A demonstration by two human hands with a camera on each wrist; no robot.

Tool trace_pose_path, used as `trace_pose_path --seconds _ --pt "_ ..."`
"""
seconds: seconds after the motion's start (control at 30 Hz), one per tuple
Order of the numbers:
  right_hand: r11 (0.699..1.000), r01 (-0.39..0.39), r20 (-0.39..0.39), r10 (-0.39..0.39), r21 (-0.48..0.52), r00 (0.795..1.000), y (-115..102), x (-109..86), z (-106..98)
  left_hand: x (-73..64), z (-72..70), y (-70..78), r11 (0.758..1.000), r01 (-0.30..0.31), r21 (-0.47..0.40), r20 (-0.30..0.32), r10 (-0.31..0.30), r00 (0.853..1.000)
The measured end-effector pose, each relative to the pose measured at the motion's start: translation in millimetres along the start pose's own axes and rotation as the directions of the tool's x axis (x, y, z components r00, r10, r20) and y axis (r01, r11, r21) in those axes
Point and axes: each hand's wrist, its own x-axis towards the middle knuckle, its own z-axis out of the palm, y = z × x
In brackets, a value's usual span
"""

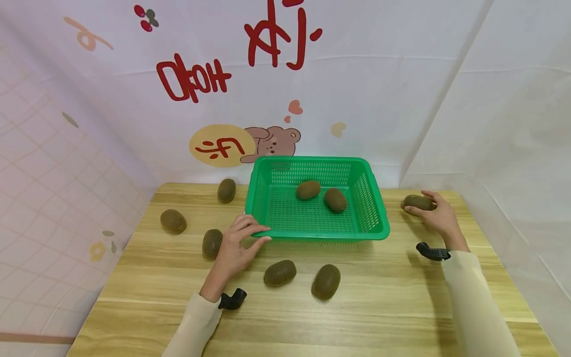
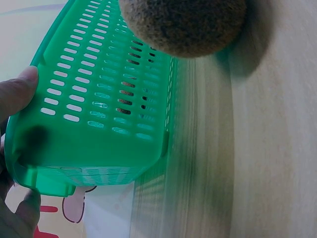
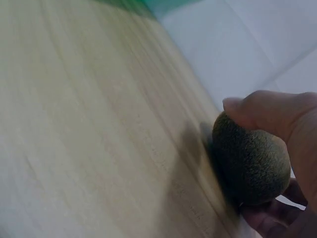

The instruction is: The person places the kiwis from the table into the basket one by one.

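A green plastic basket (image 1: 290,234) stands toward the back of the wooden table, with two kiwis (image 1: 308,189) inside. At its front left corner my left hand (image 1: 236,248) holds the rim; in the left wrist view the thumb (image 2: 20,94) lies on one side and fingertips touch the edge near the corner. Far to the right, my right hand (image 1: 439,215) grips a brown kiwi (image 1: 417,202) between thumb and fingers. Close up in the right wrist view, that kiwi (image 3: 252,161) is at the table's surface, and the hand partly covers it.
Left of the basket lie three kiwis (image 1: 173,221), one of them next to my left hand. Two more, an oblong kiwi (image 1: 280,273) and another kiwi (image 1: 326,281), lie in front of the basket. A white printed cloth (image 1: 357,99) hangs behind the table.
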Motion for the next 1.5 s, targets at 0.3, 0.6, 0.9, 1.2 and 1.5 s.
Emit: trace_pose_path --seconds 0.3,0.6,0.9,1.2,1.5 --pt "1.000 -0.011 -0.055 0.013 0.026 0.998 8 -1.8 3 -0.6 0.6 0.3 1.000 -0.007 -0.001 -0.005 0.007 1.000" --pt "0.999 0.010 -0.103 -0.007 0.031 0.995 7 -4.6 6 0.4 0.7 0.4 1.000 -0.010 -0.006 -0.004 0.009 1.000" --pt "0.999 0.022 -0.124 -0.018 0.028 0.992 -1 -9.2 6 0.2 -0.7 2.0 1.000 -0.002 -0.009 -0.010 0.001 1.000" --pt "0.998 0.058 -0.145 -0.053 0.026 0.988 -11 -16.6 6 -0.4 0.7 -0.1 1.000 0.005 -0.008 -0.012 -0.006 1.000" --pt "0.996 0.087 -0.181 -0.084 0.012 0.980 -27 -24.4 6 0.4 0.0 0.8 1.000 -0.002 -0.005 -0.013 0.002 1.000"
